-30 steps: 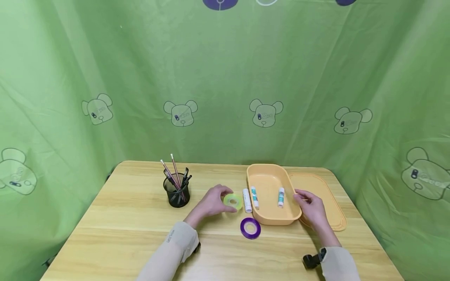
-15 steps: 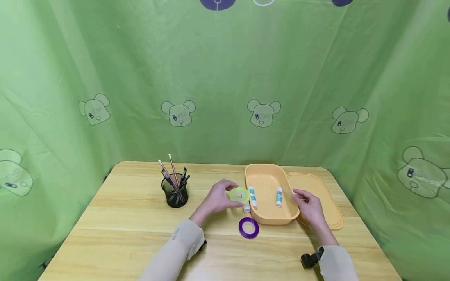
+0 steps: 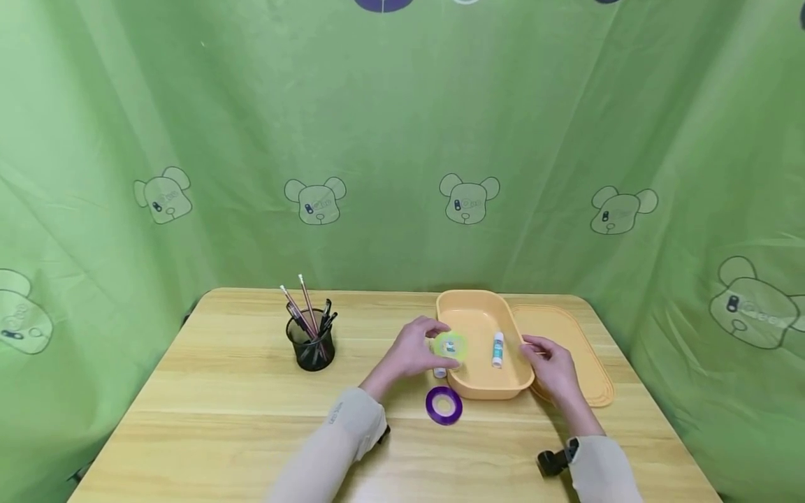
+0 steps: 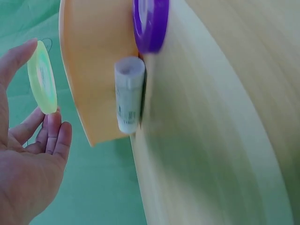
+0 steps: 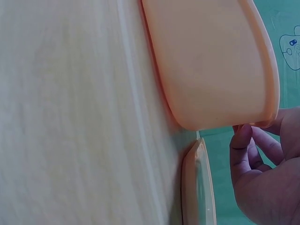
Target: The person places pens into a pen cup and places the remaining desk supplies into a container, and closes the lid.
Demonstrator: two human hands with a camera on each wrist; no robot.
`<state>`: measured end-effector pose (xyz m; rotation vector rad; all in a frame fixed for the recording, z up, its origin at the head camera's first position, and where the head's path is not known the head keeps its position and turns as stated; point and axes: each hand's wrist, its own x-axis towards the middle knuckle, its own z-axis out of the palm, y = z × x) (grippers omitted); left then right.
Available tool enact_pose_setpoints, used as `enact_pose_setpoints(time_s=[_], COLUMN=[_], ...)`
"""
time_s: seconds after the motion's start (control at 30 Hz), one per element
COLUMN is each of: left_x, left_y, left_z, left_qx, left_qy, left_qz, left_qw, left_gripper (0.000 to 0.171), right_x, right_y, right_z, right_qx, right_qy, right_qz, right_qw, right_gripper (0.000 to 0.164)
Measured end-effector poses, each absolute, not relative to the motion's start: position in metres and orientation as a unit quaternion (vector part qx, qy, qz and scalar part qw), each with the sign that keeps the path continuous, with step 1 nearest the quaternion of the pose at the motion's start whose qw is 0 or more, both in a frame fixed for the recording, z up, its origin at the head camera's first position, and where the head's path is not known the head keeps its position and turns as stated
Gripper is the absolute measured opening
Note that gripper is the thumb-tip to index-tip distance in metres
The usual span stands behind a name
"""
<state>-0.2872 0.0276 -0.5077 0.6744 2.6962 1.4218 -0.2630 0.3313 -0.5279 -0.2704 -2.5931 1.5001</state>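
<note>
My left hand (image 3: 415, 347) pinches a yellow-green roll of tape (image 4: 43, 79) by its edges, between thumb and fingers. In the head view the roll hangs over the left side of an orange plastic box (image 3: 490, 392). On the box's right side, my right hand (image 3: 553, 367) grips the rim, fingertips at the edge. A glue stick (image 3: 497, 349) lies inside the box; another shows only partly through the roll. Beside the box's left wall lies a white glue stick (image 4: 127, 96), mostly hidden by my left hand in the head view. A purple roll of tape (image 3: 458, 406) lies flat in front.
An orange lid (image 3: 588, 353) lies on the table right of the box, partly under my right hand. Back left stands a black mesh pen cup (image 3: 314, 353) with pencils and pens. A green curtain (image 3: 390, 126) hangs behind the wooden table (image 3: 220, 391).
My left hand has lifted the yellow-green tape roll and carried it right, from beside the white glue stick to over the box. The right hand stays on the rim.
</note>
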Motion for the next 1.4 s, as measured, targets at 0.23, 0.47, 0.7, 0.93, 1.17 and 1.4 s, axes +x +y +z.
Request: enact_pose_setpoints(time_s=[0.23, 0.47, 0.7, 0.93, 1.17, 1.4], left_x=[-0.288, -0.286, -0.288, -0.293, -0.297, -0.297], left_y=[0.052, 0.069, 0.082, 0.091, 0.096, 0.097], left_z=[-0.51, -0.514, -0.517, -0.52, -0.521, -0.519], left_qx=[0.253, 0.28, 0.307, 0.3, 0.312, 0.328], left_qy=[0.869, 0.885, 0.902, 0.913, 0.92, 0.925], left_qz=[0.425, 0.373, 0.301, 0.275, 0.237, 0.193], left_qw=[0.002, -0.003, -0.036, -0.03, -0.016, -0.021], left_gripper=[0.072, 0.072, 0.074, 0.074, 0.075, 0.077], right_x=[-0.264, -0.264, -0.264, -0.264, -0.263, -0.263], right_y=[0.332, 0.333, 0.334, 0.334, 0.333, 0.333], right_z=[-0.529, -0.53, -0.532, -0.531, -0.53, -0.53], right_qx=[-0.088, -0.085, -0.076, -0.076, -0.081, -0.082], right_qy=[-0.862, -0.863, -0.864, -0.863, -0.859, -0.861], right_qz=[0.495, 0.493, 0.491, 0.493, 0.5, 0.498], right_qw=[0.068, 0.068, 0.078, 0.078, 0.073, 0.072], right_gripper=[0.044, 0.046, 0.045, 0.044, 0.044, 0.045])
